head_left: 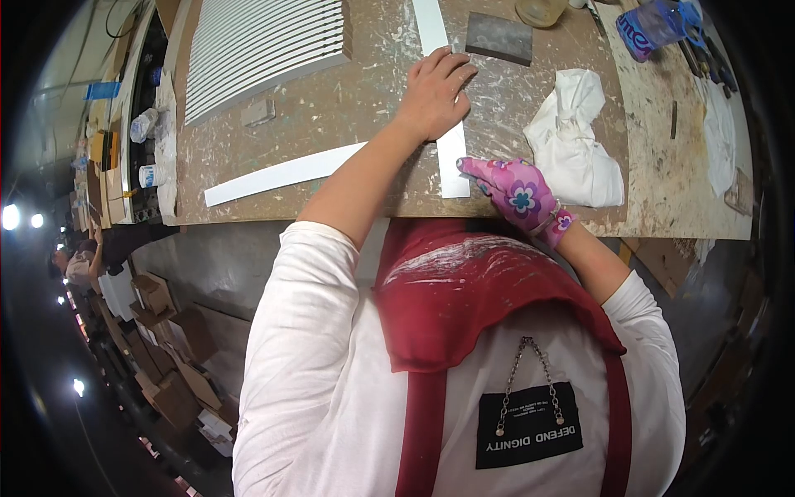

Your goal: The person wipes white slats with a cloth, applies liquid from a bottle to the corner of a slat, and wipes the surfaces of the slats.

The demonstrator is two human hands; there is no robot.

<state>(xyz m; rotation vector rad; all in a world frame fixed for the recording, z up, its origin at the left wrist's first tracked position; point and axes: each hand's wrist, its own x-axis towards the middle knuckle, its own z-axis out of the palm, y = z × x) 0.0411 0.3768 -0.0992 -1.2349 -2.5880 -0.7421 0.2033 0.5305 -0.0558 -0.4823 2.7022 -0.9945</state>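
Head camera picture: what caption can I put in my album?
A bare left hand and a flowery-gloved right hand at a white strip on a scuffed workbench.

This is a workshop, with a scuffed, stained workbench and cardboard boxes.

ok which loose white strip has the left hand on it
The right strip, running up the picture: the left hand lies across it. The left strip lies slanted, with no hand on it.
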